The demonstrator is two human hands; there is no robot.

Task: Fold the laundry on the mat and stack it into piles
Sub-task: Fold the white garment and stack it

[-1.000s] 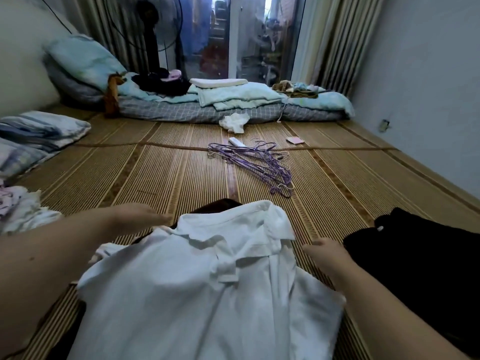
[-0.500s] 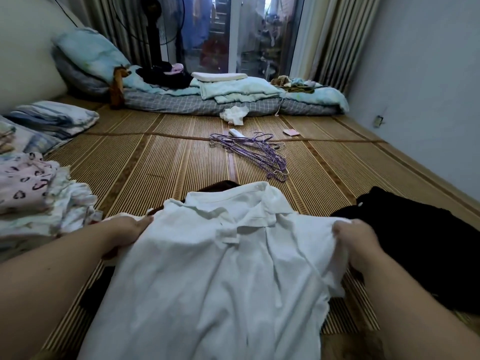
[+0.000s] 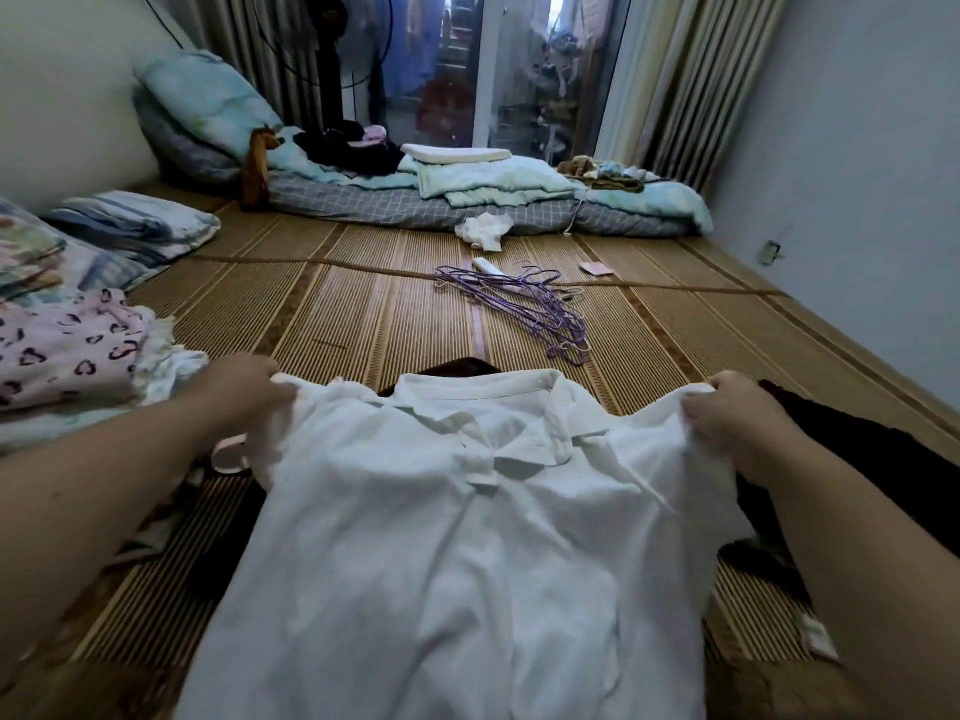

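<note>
Gripping a white collared shirt by both shoulders, the left hand and right hand are pinching bunched fabric w/ curled fingers, holding it spread front-up over the woven mat. Risk: an uneven pull could be skewing the collar & creasing the fold; a dark garment underneath may be dragging along. Room: a black garment is lying just beside the right hand, a folded pile w/ pink heart-print top is crowding the left; purple hangers are sitting well ahead, bare mat between.
</note>
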